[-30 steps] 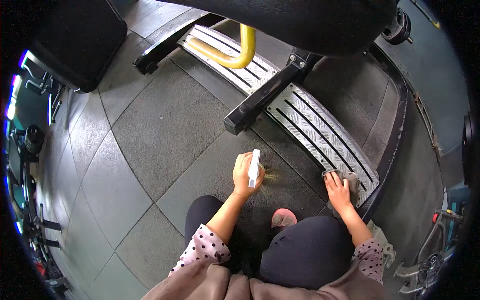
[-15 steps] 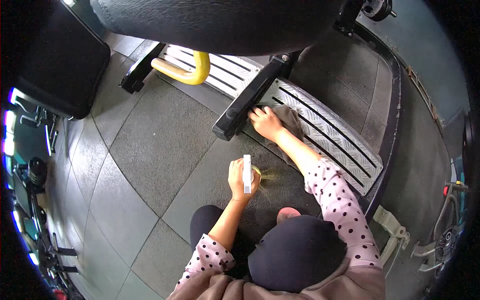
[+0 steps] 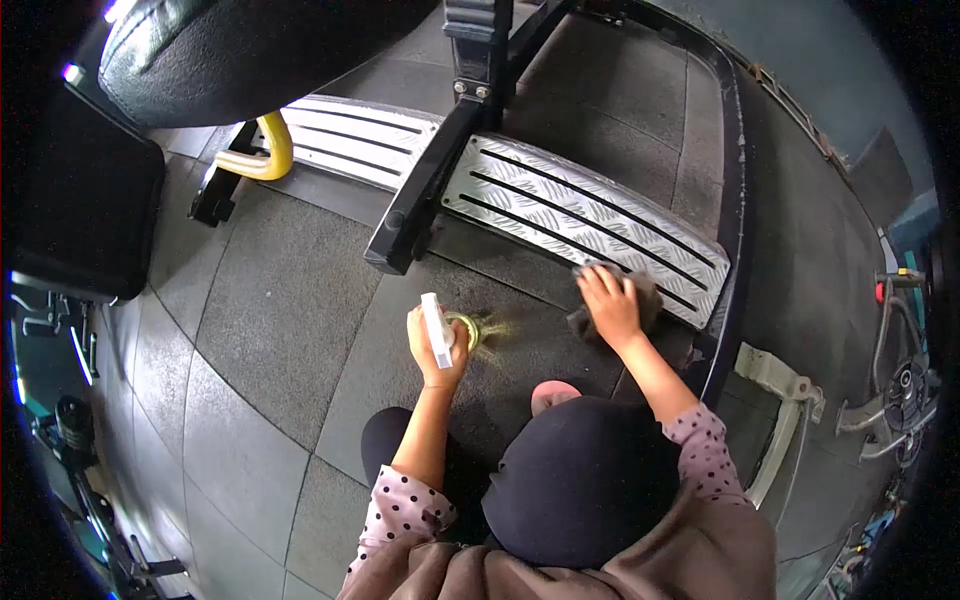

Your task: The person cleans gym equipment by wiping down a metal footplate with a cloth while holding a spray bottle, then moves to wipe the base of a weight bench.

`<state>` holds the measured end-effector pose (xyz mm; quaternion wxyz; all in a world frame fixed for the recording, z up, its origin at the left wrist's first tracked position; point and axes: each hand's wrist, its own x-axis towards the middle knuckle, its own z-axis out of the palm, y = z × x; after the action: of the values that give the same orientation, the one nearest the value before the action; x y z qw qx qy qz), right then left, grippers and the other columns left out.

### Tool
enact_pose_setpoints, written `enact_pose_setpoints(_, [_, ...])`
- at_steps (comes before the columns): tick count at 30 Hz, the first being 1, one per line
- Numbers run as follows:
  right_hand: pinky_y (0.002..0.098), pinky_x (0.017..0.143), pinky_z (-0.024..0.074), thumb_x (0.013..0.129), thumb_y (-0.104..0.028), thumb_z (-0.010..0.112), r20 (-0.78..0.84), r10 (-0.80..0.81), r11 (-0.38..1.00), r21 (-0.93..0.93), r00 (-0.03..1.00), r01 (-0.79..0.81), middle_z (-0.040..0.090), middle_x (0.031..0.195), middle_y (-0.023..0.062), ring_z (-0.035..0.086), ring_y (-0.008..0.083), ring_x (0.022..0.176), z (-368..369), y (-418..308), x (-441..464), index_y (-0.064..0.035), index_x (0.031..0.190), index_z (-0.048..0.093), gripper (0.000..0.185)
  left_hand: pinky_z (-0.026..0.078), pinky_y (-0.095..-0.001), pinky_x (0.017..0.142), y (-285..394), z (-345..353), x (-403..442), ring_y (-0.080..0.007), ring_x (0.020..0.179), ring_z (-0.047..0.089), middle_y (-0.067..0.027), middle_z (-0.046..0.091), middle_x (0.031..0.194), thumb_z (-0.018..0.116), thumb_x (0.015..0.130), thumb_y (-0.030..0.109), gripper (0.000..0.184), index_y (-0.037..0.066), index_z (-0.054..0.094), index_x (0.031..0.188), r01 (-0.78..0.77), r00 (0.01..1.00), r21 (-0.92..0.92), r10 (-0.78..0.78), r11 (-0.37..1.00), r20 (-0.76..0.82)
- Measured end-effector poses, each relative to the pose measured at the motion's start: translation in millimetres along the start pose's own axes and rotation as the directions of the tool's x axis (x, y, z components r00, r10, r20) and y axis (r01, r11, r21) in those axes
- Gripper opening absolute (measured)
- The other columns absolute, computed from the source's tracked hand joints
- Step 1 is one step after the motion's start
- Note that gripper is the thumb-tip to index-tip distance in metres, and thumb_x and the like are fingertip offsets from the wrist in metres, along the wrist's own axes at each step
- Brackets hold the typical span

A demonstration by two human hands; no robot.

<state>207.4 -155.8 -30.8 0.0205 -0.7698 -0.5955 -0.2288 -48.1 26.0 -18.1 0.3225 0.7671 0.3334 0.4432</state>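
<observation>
Wiping looks under way, not finished, as the right hand (image 3: pixel 612 310) bends its fingers loosely over a cloth (image 3: pixel 646 296) at the footplate's (image 3: pixel 590 215) near edge, while the left hand (image 3: pixel 428 350) grips a spray bottle (image 3: pixel 436 328) short of it.

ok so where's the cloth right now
Right of centre in the head view, the cloth is under the right hand, at the near edge of the right-hand metal footplate.
</observation>
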Motion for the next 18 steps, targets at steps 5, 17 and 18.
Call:
enact_pose_setpoints(5, [0.0407,0.083,0.0408,0.089,-0.022,0.056,0.171,0.242,0.967,-0.126,0.955,-0.222,0.059,0.11,-0.0011,0.052,0.0177,0.112,-35.3,36.5,-80.3,-0.0114,0.101,0.067,0.02,0.046,-0.0421,0.077,-3.8,2.9,-1.0,-0.0354,0.085,0.055,-0.0153,0.056,0.091,0.065,0.069,0.009,0.031,0.002,0.054,0.097,0.023,0.999,-0.095,-0.027,0.995,-0.045])
enact_pose_setpoints(17, [0.0392,0.087,0.0512,0.086,-0.015,0.064,0.078,0.668,0.743,-0.131,0.74,-0.657,0.055,0.122,0.0096,0.057,0.0291,0.11,-67.3,76.7,-83.2,-0.0053,0.123,0.058,0.039,0.044,-0.0328,0.09,-12.2,0.6,-5.4,-0.0195,0.097,0.055,-0.0086,0.055,0.103,0.063,0.076,-0.002,0.04,0.002,0.051,0.115,0.03,0.999,-0.085,-0.028,0.996,0.029])
enact_pose_setpoints(18, [0.0397,0.093,0.0495,0.089,-0.013,0.059,0.262,0.756,0.643,-0.123,0.6,-0.756,0.053,0.126,0.0115,0.055,0.03,0.115,-67.1,73.6,-78.0,-0.0023,0.126,0.054,0.039,0.044,-0.0328,0.091,-12.2,2.8,-4.2,-0.0197,0.098,0.055,-0.0088,0.055,0.103,0.063,0.077,-0.002,0.04,0.002,0.051,0.115,0.05,0.998,-0.081,-0.048,0.995,0.034])
